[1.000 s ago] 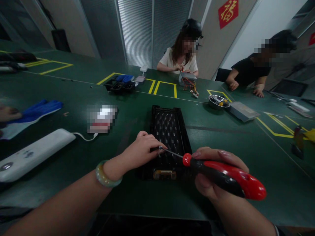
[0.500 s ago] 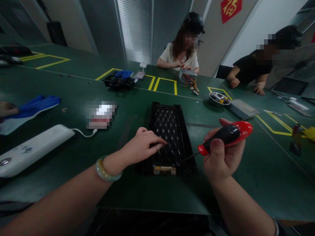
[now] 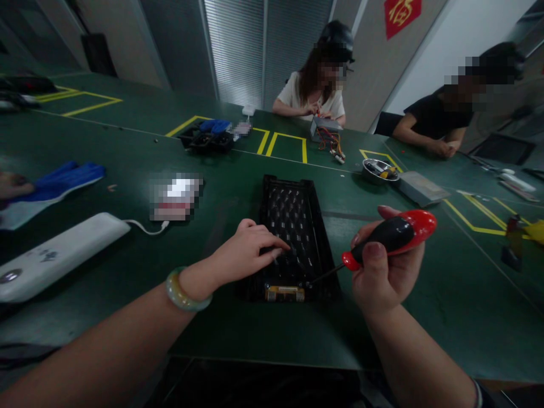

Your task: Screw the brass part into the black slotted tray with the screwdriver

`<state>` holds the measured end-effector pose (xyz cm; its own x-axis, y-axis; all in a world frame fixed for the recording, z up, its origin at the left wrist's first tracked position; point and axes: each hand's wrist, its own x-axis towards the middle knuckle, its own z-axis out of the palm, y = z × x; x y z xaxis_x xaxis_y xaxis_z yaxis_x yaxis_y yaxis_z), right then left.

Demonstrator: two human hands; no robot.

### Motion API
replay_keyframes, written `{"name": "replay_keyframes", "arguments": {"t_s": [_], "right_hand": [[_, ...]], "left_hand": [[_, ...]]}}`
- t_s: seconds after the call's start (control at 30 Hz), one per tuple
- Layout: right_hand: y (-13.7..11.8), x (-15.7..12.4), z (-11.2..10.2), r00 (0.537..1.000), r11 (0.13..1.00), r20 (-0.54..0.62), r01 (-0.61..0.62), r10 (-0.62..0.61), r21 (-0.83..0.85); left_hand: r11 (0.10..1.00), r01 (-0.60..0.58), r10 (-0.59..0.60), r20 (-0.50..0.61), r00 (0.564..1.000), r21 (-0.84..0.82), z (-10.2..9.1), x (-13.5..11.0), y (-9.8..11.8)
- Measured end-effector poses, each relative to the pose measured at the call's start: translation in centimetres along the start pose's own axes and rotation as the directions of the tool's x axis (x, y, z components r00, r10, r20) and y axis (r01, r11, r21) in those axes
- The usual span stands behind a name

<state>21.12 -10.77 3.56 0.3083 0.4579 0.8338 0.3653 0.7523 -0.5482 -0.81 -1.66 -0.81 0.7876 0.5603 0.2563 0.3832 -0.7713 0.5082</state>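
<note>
A black plastic panel [image 3: 322,245] with rows of small bright slits lies lengthwise in front of me. At its near end sits a small orange-brown circuit board [image 3: 285,293]. My left hand [image 3: 255,249] rests over the panel's left edge, fingers stretched across the slits and holding nothing. In my right hand [image 3: 389,269] is a screwdriver [image 3: 393,235] with a red and black handle. Its thin shaft slants down to the left, the tip near the board's right end. Whether the tip sits in a screw, I cannot tell.
Left of me lie a white power strip [image 3: 63,255], a blurred-out phone [image 3: 176,197] and a blue glove [image 3: 70,180]. A metal bowl [image 3: 379,171] and a grey metal box [image 3: 422,188] stand to the right. Two people sit across the table, one at a wired metal unit [image 3: 325,130].
My hands and the screwdriver hold almost the same pose over the panel. Across the table at the right, the person's hands have come together.
</note>
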Motion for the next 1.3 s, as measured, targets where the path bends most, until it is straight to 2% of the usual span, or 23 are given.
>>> {"name": "replay_keyframes", "arguments": {"t_s": [0.2, 0.33, 0.43, 0.57, 0.73, 0.9, 1.17, 1.3], "right_hand": [[-0.2, -0.6, -0.7, 0.996, 0.997, 0.080, 0.054, -0.050, -0.052], [0.1, -1.2, -1.7, 0.984, 0.993, 0.143, 0.113, -0.107, -0.036], [0.3, -1.6, -2.2, 0.980, 0.993, 0.168, 0.114, -0.107, -0.032], [0.4, -2.0, -2.4, 0.978, 0.992, 0.188, 0.101, -0.086, -0.073], [0.4, -1.9, -2.1, 0.985, 0.996, 0.167, 0.049, -0.037, -0.068], [0.4, -1.5, -1.4, 0.975, 0.999, 0.221, 0.024, -0.014, -0.042], [0.4, -1.4, -1.6, 0.980, 0.988, 0.151, 0.144, -0.133, -0.062], [0.2, -1.2, -1.4, 0.986, 0.983, 0.106, 0.144, -0.132, -0.113]], "left_hand": [[1.000, 0.004, -0.004, -0.001, 1.000, -0.004, -0.1, 0.0, 0.0], [1.000, 0.010, -0.010, 0.002, 1.000, -0.005, -0.1, -0.1, -0.1], [1.000, -0.001, 0.001, 0.010, 1.000, -0.018, -0.3, -0.1, 0.1], [0.994, -0.080, 0.083, 0.052, 0.995, -0.068, -0.8, -0.2, 1.0], [0.965, -0.225, 0.244, 0.145, 0.959, -0.135, -1.3, -0.3, 2.4], [0.957, -0.249, 0.275, 0.204, 0.939, -0.147, -1.2, -0.3, 2.6], [0.963, -0.235, 0.259, 0.222, 0.940, -0.130, -1.4, -0.3, 2.7], [0.969, -0.225, 0.241, 0.193, 0.951, -0.102, -1.2, -0.2, 2.5]]}}
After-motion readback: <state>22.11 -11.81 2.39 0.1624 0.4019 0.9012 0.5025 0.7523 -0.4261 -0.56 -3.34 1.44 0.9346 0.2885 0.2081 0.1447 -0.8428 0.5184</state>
